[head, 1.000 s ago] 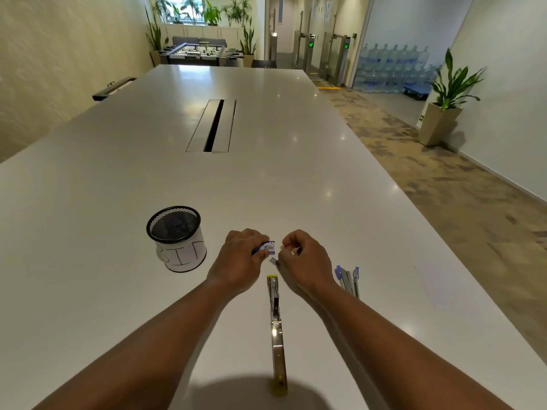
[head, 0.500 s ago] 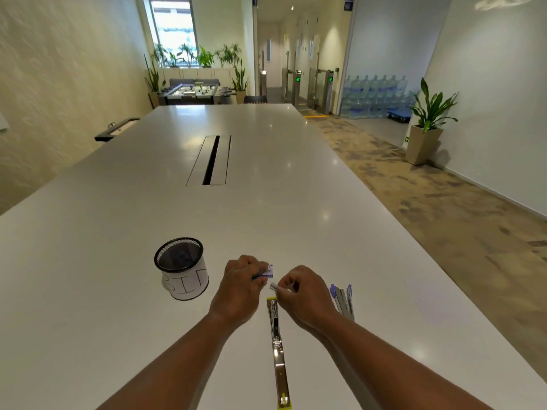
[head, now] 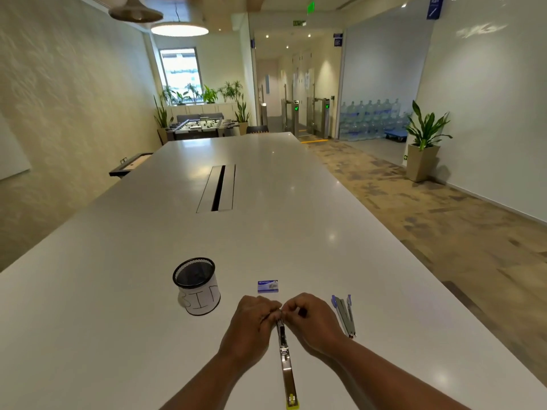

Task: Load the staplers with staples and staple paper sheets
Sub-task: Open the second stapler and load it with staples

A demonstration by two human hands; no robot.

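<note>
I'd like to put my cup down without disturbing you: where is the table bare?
Bare table lies beyond the staple box, up to the cable slot, and left of the mesh bin. Crowded: both hands at the open stapler, the second stapler beside them.

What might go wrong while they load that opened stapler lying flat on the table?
Both the left hand and right hand pinch at the far end of the opened stapler; what they hold is too small to see, but a thin staple strip could break or slip. Fingertips sit close to the metal channel, so a pinch seems possible. The staple box lies close beyond the hands and could get knocked.
</note>
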